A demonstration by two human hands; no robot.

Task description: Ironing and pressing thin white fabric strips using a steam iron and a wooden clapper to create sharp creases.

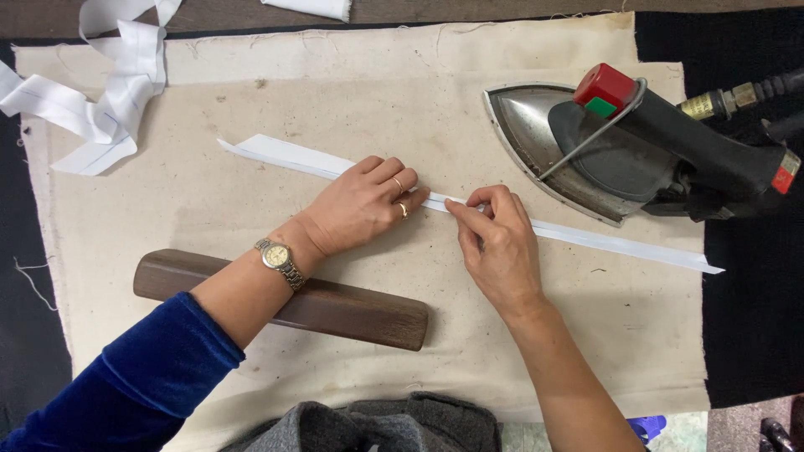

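Note:
A long narrow white fabric strip lies slanted across the beige pressing cloth. My left hand, with rings and a wristwatch, lies flat on the strip's middle and presses it down. Just to its right, my right hand pinches the strip's edge between thumb and fingertips. The strip runs on past that hand to a pointed end at the right.
A steel iron with a black handle and red knob lies on its side, right of the hands. A dark wooden block rests under my left forearm. Loose white strips are piled at the top left. Grey fabric shows at the bottom.

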